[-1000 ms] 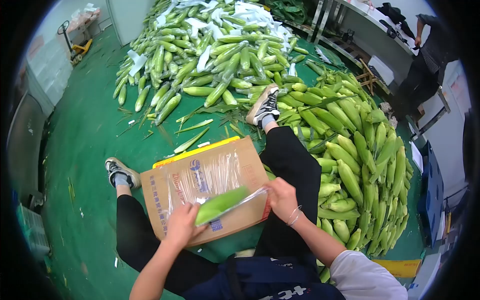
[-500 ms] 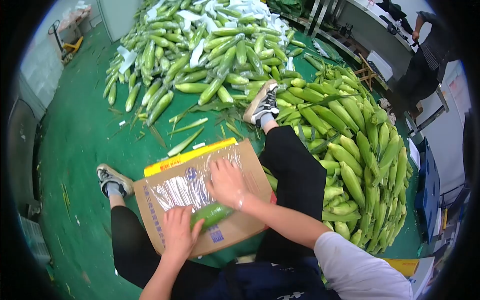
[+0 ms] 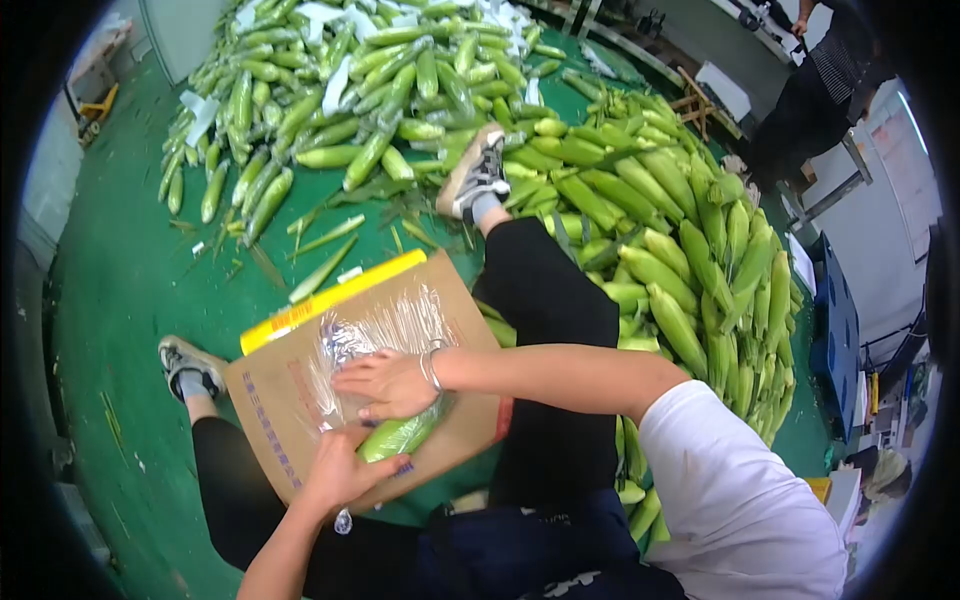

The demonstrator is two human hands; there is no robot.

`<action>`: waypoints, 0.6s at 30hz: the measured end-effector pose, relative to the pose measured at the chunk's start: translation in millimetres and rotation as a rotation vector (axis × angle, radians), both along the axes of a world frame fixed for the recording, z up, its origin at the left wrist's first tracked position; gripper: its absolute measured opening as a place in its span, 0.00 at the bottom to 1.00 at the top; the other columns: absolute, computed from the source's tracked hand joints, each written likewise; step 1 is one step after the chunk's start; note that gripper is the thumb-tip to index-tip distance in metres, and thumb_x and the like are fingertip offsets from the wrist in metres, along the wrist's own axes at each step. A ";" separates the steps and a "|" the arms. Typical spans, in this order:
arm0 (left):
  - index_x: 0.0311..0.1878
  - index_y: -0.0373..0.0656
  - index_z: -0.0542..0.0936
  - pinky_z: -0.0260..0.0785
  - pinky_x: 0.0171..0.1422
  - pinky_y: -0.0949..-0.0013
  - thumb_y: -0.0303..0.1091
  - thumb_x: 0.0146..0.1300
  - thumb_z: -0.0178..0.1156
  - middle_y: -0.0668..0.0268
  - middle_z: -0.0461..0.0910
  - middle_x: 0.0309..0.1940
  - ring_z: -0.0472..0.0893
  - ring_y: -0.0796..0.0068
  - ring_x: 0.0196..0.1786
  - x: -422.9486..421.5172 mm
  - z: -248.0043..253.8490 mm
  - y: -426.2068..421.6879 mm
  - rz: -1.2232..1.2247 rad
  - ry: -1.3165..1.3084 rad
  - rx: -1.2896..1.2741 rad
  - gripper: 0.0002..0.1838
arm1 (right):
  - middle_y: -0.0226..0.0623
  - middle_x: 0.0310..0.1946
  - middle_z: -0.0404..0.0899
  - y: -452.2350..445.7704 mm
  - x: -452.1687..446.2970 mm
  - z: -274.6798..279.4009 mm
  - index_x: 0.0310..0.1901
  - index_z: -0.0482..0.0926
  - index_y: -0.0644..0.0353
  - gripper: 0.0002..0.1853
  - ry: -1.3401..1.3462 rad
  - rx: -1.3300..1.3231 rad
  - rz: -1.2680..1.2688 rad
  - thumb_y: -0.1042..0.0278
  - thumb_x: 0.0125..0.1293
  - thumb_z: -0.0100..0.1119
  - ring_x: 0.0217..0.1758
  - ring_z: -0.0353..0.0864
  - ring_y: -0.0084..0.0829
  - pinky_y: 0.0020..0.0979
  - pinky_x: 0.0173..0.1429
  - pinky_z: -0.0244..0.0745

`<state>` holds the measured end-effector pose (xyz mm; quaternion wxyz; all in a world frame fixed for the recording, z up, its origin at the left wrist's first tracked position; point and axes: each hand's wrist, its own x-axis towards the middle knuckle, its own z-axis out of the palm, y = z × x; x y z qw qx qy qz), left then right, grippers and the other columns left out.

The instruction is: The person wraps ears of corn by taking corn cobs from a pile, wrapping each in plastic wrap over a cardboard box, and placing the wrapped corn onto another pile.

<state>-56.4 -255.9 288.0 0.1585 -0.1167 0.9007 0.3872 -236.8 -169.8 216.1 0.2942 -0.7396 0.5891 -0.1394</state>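
A green ear of corn (image 3: 405, 435) lies slantwise on a cardboard box (image 3: 268, 425) between my legs. Clear plastic film (image 3: 405, 318) is spread over the box top beyond the ear and covers part of it. My left hand (image 3: 342, 468) grips the ear's left end, thumb along the near side. Flat on the film just past the ear rests my right hand (image 3: 385, 385), fingers stretched out to the left and its wrist crossing above the ear's right end. A yellow box (image 3: 335, 300) sticks out along the far edge of the cardboard.
Film-wrapped corn (image 3: 300, 110) is heaped on the green floor ahead. Unwrapped corn in husk (image 3: 690, 260) is piled at my right, against my leg. Loose husk leaves (image 3: 325, 268) lie between. Another person (image 3: 825, 90) stands at the upper right, near a blue pallet (image 3: 835, 340).
My right hand has slid left and closer to the ear, from upright on the film to lying across it. Film now covers part of the ear. The whole view has shifted, moving the scene leftward.
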 end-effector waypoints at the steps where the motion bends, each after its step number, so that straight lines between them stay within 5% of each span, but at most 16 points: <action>1: 0.42 0.32 0.80 0.74 0.39 0.65 0.52 0.57 0.65 0.53 0.82 0.36 0.83 0.59 0.34 13.6 -18.3 9.4 0.144 -0.308 0.295 0.27 | 0.44 0.73 0.53 8.8 9.7 -8.8 0.71 0.54 0.64 0.38 0.035 -0.072 -0.016 0.43 0.69 0.42 0.77 0.49 0.41 0.44 0.74 0.46; 4: 0.54 0.32 0.74 0.79 0.40 0.59 0.58 0.70 0.47 0.51 0.83 0.35 0.84 0.59 0.33 68.0 -68.1 54.1 0.472 -0.816 1.398 0.32 | 0.44 0.73 0.54 19.0 11.5 -12.8 0.70 0.58 0.64 0.40 0.096 -0.279 -0.085 0.43 0.65 0.50 0.77 0.50 0.39 0.41 0.75 0.46; 5: 0.56 0.32 0.71 0.79 0.39 0.56 0.59 0.70 0.46 0.49 0.82 0.35 0.84 0.58 0.32 87.1 -77.0 76.7 0.443 -0.844 1.569 0.33 | 0.43 0.73 0.53 20.5 16.0 -14.8 0.70 0.58 0.64 0.40 0.071 -0.284 -0.089 0.44 0.64 0.52 0.77 0.50 0.39 0.41 0.74 0.47; 7: 0.52 0.35 0.74 0.77 0.35 0.62 0.55 0.69 0.49 0.53 0.81 0.31 0.81 0.60 0.29 116.9 -45.8 116.0 0.552 -0.847 1.274 0.28 | 0.42 0.74 0.51 18.1 11.4 -17.2 0.70 0.57 0.64 0.40 0.049 -0.304 -0.090 0.47 0.63 0.55 0.76 0.50 0.39 0.41 0.73 0.48; 8: 0.51 0.36 0.78 0.73 0.49 0.60 0.47 0.64 0.58 0.55 0.81 0.40 0.81 0.59 0.44 155.0 -101.2 138.7 0.453 -0.757 1.054 0.23 | 0.43 0.73 0.55 20.0 9.1 -11.6 0.69 0.61 0.61 0.36 0.023 -0.296 -0.085 0.48 0.66 0.53 0.76 0.50 0.42 0.43 0.74 0.47; 9: 0.51 0.38 0.79 0.74 0.41 0.67 0.52 0.64 0.57 0.66 0.82 0.31 0.80 0.75 0.36 154.4 -77.5 144.9 0.584 -0.685 1.094 0.25 | 0.43 0.69 0.60 23.7 7.1 -6.6 0.65 0.65 0.60 0.32 -0.083 -0.251 -0.114 0.48 0.65 0.54 0.73 0.55 0.41 0.41 0.72 0.50; 11: 0.51 0.37 0.79 0.72 0.35 0.71 0.48 0.64 0.59 0.68 0.81 0.32 0.78 0.79 0.33 146.9 -39.0 127.3 0.785 -0.748 1.252 0.23 | 0.44 0.61 0.71 37.3 4.5 2.6 0.58 0.74 0.58 0.27 -0.295 -0.158 -0.161 0.47 0.64 0.56 0.66 0.66 0.38 0.39 0.68 0.57; 13: 0.50 0.37 0.79 0.71 0.32 0.72 0.43 0.65 0.59 0.67 0.81 0.31 0.78 0.79 0.30 129.0 -9.7 120.2 0.667 -0.333 0.813 0.19 | 0.39 0.43 0.81 85.9 4.4 33.4 0.45 0.81 0.58 0.18 -0.634 0.267 -0.278 0.50 0.67 0.56 0.48 0.78 0.31 0.33 0.56 0.68; 15: 0.50 0.36 0.78 0.73 0.41 0.70 0.33 0.62 0.62 0.63 0.80 0.34 0.79 0.76 0.36 86.9 30.5 108.6 0.718 -0.281 0.734 0.15 | 0.34 0.30 0.82 139.0 44.3 17.7 0.36 0.82 0.63 0.17 -0.863 -0.161 -0.571 0.54 0.69 0.57 0.35 0.79 0.24 0.27 0.43 0.72; 17: 0.49 0.34 0.78 0.73 0.46 0.69 0.29 0.60 0.64 0.61 0.80 0.37 0.79 0.72 0.42 59.6 51.3 105.0 0.574 -0.062 0.716 0.15 | 0.31 0.29 0.81 171.3 66.5 25.1 0.34 0.81 0.65 0.17 -0.980 -0.134 -1.270 0.58 0.70 0.57 0.32 0.77 0.22 0.24 0.40 0.72; 18: 0.47 0.33 0.78 0.73 0.45 0.69 0.29 0.59 0.64 0.60 0.79 0.37 0.78 0.70 0.43 45.1 71.2 105.7 0.414 0.112 0.470 0.14 | 0.32 0.29 0.81 179.8 73.5 20.3 0.34 0.80 0.66 0.17 -1.237 -0.239 -1.465 0.58 0.70 0.56 0.32 0.77 0.22 0.23 0.41 0.72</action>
